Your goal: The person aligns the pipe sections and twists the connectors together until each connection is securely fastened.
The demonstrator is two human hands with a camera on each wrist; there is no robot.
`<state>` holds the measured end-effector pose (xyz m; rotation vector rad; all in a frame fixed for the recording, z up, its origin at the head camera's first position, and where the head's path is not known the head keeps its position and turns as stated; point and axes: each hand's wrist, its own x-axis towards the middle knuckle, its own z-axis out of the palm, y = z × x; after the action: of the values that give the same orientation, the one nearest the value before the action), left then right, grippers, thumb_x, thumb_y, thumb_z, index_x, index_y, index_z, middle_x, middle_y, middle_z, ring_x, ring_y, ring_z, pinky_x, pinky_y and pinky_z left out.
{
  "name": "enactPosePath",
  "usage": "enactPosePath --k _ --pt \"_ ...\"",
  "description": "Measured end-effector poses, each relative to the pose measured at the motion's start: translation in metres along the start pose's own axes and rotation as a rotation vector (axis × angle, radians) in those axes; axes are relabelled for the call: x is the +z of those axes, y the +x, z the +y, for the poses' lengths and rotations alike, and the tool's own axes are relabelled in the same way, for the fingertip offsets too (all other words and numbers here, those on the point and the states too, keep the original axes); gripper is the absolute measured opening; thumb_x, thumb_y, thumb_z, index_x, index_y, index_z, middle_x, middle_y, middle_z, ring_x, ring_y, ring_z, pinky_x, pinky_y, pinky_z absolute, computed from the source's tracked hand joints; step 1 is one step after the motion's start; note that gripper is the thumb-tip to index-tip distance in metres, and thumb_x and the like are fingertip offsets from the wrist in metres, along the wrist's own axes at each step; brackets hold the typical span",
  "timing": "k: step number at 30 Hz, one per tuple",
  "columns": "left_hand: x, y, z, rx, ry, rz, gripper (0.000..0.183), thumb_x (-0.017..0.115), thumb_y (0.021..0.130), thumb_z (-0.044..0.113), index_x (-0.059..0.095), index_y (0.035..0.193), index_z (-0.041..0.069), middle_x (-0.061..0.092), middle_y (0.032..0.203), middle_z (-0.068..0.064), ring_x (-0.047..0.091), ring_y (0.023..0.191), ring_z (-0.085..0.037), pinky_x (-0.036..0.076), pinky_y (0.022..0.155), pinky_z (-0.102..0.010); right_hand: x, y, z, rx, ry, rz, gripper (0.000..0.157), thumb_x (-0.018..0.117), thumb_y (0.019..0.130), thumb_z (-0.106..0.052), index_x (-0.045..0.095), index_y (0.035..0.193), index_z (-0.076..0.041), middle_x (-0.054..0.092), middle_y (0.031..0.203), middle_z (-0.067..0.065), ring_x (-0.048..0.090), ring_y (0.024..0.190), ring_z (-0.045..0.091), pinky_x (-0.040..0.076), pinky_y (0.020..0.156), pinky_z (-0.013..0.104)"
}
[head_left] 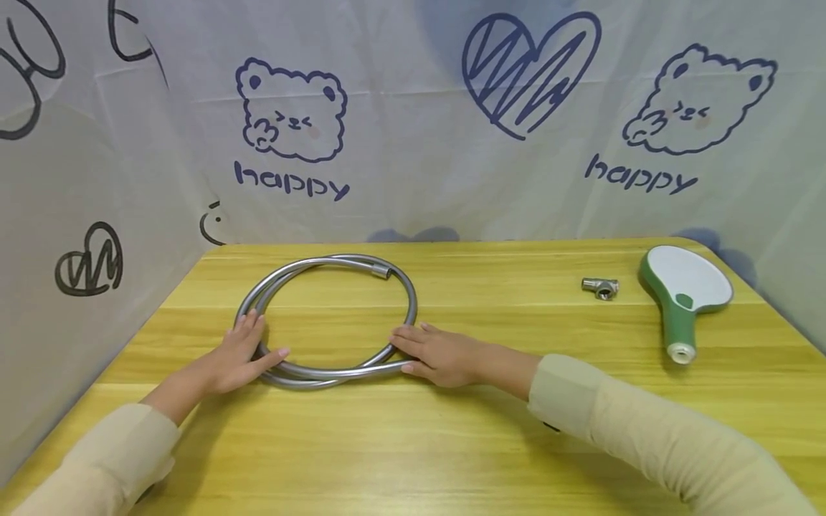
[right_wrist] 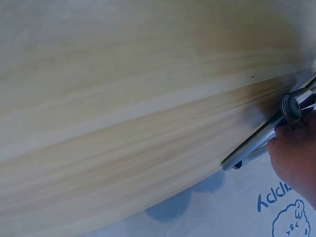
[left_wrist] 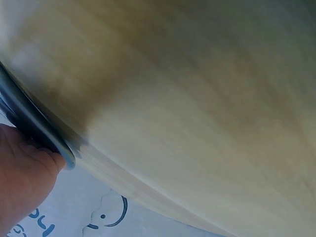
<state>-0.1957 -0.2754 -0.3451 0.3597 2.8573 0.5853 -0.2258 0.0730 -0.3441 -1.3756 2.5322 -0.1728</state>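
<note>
A silvery shower hose (head_left: 413, 294) lies coiled in a loose ring on the table. One of its metal end fittings (head_left: 381, 271) shows at the top of the ring. My left hand (head_left: 235, 355) rests over the ring's left side, fingers straight and thumb spread along the lower strands. Across the lower right of the coil lies my right hand (head_left: 445, 356), its fingers extended to the left over the tubing. In the right wrist view, a threaded hose end (right_wrist: 291, 108) pokes out beside that hand. The undersides of both hands are hidden in the head view.
At the right stands a green-and-white shower head (head_left: 687, 287), its handle toward the front. A small metal tee fitting (head_left: 601, 287) lies left of it. The wood-grain table (head_left: 413, 451) ends at a white cloth backdrop (head_left: 413, 143) with drawings.
</note>
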Motion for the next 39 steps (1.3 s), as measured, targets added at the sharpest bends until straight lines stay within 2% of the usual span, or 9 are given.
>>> enactPosePath --k 13,24,39 --pt "0.003 0.000 0.003 0.015 -0.010 -0.002 0.091 0.043 0.093 0.052 0.009 0.140 -0.018 -0.006 0.146 -0.039 -0.007 0.134 -0.055 -0.001 0.105 -0.067 0.002 -0.008 0.001 -0.011 -0.018 0.012 0.053 0.033 0.102 -0.030 0.022 0.147 -0.004 0.020 0.154 0.014 0.015 0.143 0.025 0.012 0.116 0.043" --pt "0.002 -0.003 0.014 0.023 -0.003 -0.030 0.089 0.042 0.094 0.051 0.008 0.141 -0.016 -0.008 0.147 -0.038 -0.007 0.135 -0.053 0.000 0.106 -0.065 0.004 -0.016 0.002 -0.018 -0.015 0.039 0.053 0.035 0.101 -0.029 0.024 0.146 -0.003 0.022 0.153 0.014 0.018 0.143 0.027 0.014 0.115 0.044" --pt "0.005 -0.003 0.018 0.026 0.019 -0.036 0.088 0.040 0.094 0.053 0.009 0.143 -0.014 -0.007 0.147 -0.038 -0.006 0.135 -0.053 0.001 0.107 -0.064 0.006 -0.024 0.004 -0.021 -0.001 0.047 0.052 0.035 0.101 -0.027 0.024 0.146 -0.002 0.023 0.153 0.015 0.018 0.143 0.027 0.015 0.115 0.047"
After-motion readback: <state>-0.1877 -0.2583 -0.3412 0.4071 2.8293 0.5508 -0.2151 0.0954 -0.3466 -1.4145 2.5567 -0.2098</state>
